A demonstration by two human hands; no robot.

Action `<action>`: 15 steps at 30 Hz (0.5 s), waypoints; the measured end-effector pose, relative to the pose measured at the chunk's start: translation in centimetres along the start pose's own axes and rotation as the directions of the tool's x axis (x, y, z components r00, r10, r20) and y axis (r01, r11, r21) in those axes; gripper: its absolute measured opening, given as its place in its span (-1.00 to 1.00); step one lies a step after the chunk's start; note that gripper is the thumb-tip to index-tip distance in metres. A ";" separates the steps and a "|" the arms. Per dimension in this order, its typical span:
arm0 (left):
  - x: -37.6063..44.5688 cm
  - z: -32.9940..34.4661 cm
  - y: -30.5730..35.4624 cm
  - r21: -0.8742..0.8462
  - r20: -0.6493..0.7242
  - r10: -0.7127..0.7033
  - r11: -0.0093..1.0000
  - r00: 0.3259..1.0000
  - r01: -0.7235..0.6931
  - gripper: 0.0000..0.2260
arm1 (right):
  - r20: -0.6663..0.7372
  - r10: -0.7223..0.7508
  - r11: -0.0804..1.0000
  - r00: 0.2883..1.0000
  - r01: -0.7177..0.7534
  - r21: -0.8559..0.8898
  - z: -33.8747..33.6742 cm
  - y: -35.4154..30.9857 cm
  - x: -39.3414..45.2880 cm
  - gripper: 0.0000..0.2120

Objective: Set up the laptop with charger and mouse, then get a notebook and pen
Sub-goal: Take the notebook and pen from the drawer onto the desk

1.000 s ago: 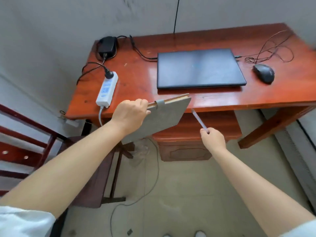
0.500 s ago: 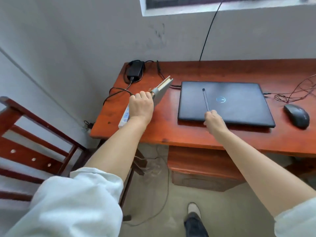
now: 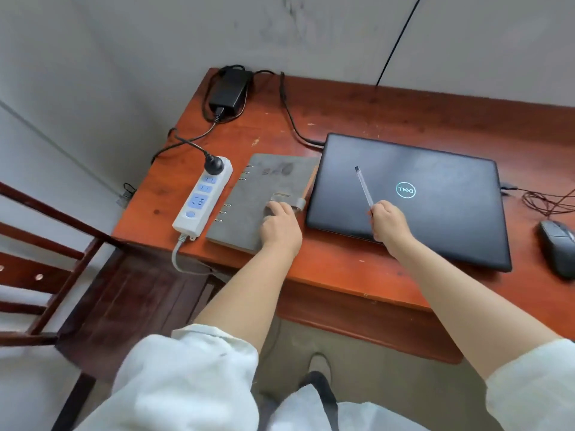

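Observation:
A grey ring-bound notebook [image 3: 255, 194] lies flat on the red-brown desk [image 3: 389, 119], between the power strip and the laptop. My left hand [image 3: 280, 227] rests on its near right corner, fingers on the cover by the clasp. The closed black laptop [image 3: 413, 194] sits to the right, its charger cable plugged in at the back left corner. My right hand [image 3: 389, 222] holds a clear pen [image 3: 363, 189] upright over the laptop lid. The black charger brick [image 3: 229, 90] lies at the desk's back left. A black mouse [image 3: 558, 247] sits at the far right.
A white power strip [image 3: 203, 197] with one black plug in it lies at the desk's left edge, beside the notebook. A dark wooden chair [image 3: 62, 275] stands to the left of the desk. Thin tangled mouse cable [image 3: 547, 202] lies behind the mouse. A wall runs behind the desk.
My left hand has laid the notebook, held on edge before, flat on the desk next to the laptop. My right hand still holds the pen over the laptop lid.

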State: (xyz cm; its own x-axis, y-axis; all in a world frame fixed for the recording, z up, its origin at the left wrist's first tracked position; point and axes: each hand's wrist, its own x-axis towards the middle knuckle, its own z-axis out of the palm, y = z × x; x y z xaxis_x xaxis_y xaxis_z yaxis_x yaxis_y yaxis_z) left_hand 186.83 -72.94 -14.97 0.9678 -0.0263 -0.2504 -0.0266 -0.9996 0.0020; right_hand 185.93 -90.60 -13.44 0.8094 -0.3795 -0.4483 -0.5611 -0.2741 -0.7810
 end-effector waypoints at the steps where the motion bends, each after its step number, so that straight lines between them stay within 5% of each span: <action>1: 0.6 0.2 0.3 -0.010 0.014 -0.020 1.000 1.000 0.020 -0.56 | 0.007 0.010 1.000 1.000 -0.010 -0.023 -0.1 0.3 -0.1 -0.80; 5: 2.0 1.3 0.3 -0.079 0.081 -0.081 0.993 0.993 0.087 -0.51 | 0.092 -0.002 0.982 0.996 0.020 -0.188 0.9 0.7 -1.1 -0.81; 10: 3.0 1.4 0.2 -0.227 0.173 -0.114 0.962 0.978 0.152 -0.52 | 0.088 -0.032 0.980 0.996 0.048 -0.191 3.8 -0.4 -1.2 -0.86; 15: 4.8 -1.0 -4.5 -0.150 0.153 0.066 0.988 0.986 -0.043 -0.70 | 0.020 -0.073 0.956 0.997 0.075 -0.284 8.6 -1.8 -1.8 -0.81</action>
State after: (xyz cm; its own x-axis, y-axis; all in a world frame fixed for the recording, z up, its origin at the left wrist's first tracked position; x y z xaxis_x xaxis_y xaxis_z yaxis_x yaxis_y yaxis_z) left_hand 191.82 -68.59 -15.19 0.9143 -0.0912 -0.3946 -0.0302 -0.9869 0.1583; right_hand 186.97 -81.81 -15.00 0.8513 -0.3409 -0.3989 -0.5247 -0.5414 -0.6570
